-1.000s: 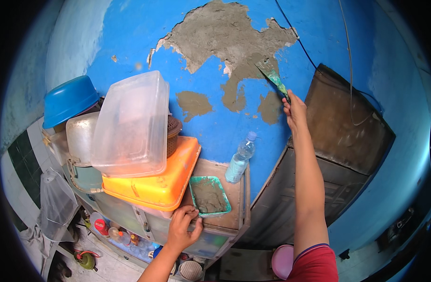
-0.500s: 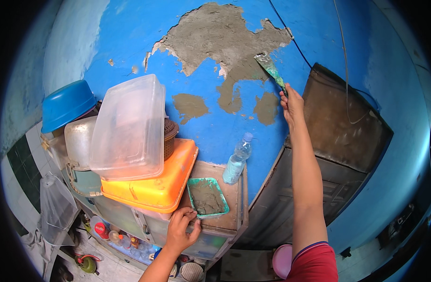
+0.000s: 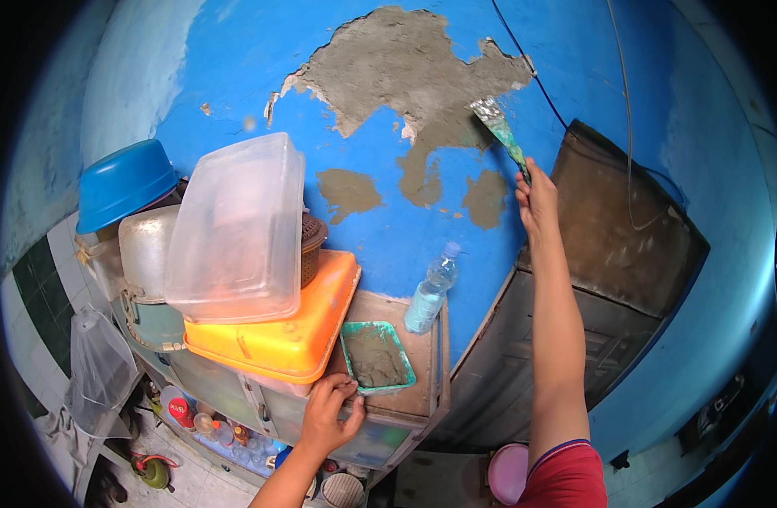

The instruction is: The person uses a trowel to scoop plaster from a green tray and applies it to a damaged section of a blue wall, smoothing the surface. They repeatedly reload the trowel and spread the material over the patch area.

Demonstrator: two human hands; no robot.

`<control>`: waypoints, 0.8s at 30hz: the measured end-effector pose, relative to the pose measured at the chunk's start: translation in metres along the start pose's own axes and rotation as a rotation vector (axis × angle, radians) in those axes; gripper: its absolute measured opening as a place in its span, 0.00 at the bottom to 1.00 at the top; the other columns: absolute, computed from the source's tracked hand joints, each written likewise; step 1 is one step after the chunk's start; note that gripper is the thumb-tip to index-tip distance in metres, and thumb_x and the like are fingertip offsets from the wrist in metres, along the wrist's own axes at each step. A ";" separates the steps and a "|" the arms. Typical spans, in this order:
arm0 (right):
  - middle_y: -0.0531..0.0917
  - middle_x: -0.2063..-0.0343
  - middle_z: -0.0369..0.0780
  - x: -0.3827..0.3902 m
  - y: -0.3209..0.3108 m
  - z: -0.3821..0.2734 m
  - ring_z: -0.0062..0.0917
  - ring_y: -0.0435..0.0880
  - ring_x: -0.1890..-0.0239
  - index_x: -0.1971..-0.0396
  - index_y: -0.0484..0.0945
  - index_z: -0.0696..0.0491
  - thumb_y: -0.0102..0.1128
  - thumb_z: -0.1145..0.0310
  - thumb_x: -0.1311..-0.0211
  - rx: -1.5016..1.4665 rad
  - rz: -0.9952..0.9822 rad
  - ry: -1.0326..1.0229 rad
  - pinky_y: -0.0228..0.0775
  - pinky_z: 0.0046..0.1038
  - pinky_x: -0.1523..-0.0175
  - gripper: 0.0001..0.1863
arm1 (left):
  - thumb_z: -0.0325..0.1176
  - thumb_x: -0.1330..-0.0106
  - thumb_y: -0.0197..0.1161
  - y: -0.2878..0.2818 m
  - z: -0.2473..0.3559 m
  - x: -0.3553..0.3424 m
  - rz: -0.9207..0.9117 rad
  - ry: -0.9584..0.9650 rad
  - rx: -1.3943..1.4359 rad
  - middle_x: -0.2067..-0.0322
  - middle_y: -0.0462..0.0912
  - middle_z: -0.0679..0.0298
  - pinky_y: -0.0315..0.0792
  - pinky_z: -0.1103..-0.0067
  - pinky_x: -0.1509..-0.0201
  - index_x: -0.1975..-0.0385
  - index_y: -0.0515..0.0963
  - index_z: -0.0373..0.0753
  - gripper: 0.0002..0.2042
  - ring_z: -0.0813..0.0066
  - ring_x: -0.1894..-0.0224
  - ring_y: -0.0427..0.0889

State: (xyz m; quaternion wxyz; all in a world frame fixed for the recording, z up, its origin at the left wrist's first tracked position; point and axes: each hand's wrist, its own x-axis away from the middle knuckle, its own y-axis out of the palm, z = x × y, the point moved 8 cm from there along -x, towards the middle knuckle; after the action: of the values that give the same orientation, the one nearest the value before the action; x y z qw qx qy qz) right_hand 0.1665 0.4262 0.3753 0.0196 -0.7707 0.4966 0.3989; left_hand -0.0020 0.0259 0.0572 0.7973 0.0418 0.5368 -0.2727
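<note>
My right hand is shut on the green, cement-smeared handle of a putty knife, its blade at the lower right of a large grey cement patch on the blue wall. Smaller grey patches lie below it. My left hand has its bent fingers on the front edge of the cabinet, at the corner of a teal tray holding grey wet cement. A plastic bottle with pale blue liquid stands behind the tray, against the wall.
An orange lid, clear plastic box, blue basin and metal pot are piled at the left. A tall dark panelled piece stands at the right, with cables hanging over it. A pink round object sits low.
The putty knife in my right hand has risen slightly along the lower right of the large patch and shifted a little right. My left hand has stayed on the cabinet edge.
</note>
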 end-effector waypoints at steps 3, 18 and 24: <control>0.81 0.74 0.39 -0.008 -0.003 0.008 0.12 0.68 0.81 0.55 0.79 0.63 0.68 0.62 0.30 0.036 0.046 -0.013 0.56 0.16 0.80 0.17 | 0.24 0.45 0.72 0.001 0.001 -0.001 -0.006 -0.006 0.009 0.57 0.81 0.52 0.77 0.66 0.53 0.61 0.80 0.31 0.12 0.53 0.57 0.83; 0.80 0.73 0.39 0.002 -0.004 0.019 0.12 0.68 0.81 0.55 0.80 0.61 0.66 0.60 0.28 -0.023 0.033 -0.028 0.55 0.16 0.80 0.17 | 0.22 0.45 0.70 -0.001 0.002 -0.002 -0.017 0.001 0.005 0.57 0.81 0.51 0.78 0.68 0.52 0.62 0.80 0.30 0.11 0.53 0.55 0.83; 0.81 0.73 0.38 0.020 -0.033 0.042 0.12 0.68 0.81 0.52 0.80 0.61 0.65 0.59 0.27 0.097 0.149 0.025 0.54 0.15 0.80 0.18 | 0.22 0.45 0.70 -0.003 0.004 -0.002 -0.017 -0.017 0.003 0.57 0.81 0.50 0.78 0.68 0.52 0.62 0.80 0.30 0.11 0.53 0.55 0.83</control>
State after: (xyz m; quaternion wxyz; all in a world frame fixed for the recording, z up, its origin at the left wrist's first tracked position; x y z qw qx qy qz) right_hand 0.1714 0.4458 0.3217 0.0210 -0.7346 0.5717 0.3649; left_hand -0.0009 0.0228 0.0608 0.7995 0.0359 0.5299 -0.2805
